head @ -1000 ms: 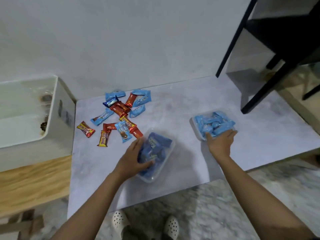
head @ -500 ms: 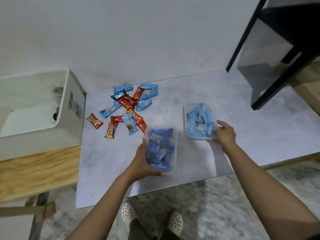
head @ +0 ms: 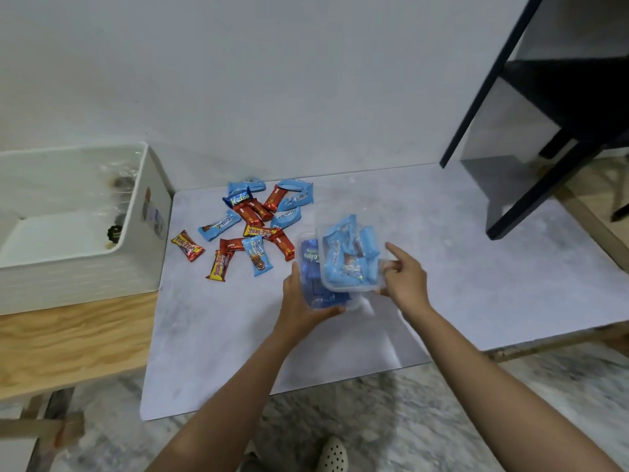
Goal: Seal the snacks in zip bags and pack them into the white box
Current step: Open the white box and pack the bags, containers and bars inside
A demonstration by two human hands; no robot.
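Two clear zip bags meet at the middle of the grey mat (head: 476,284). The dark-blue snack bag (head: 313,284) sits lower, and the light-blue snack bag (head: 350,257) overlaps its right side. The left hand (head: 299,301) grips the near end of the dark-blue snack bag, thumb along its left edge and fingers curled beneath. The right hand (head: 405,281) pinches the right edge of the light-blue snack bag, index finger stretched out. Loose snacks (head: 248,226) lie scattered on the mat behind. The white box (head: 85,277) stands on the wooden table (head: 68,338) to the left, apart from both bags.
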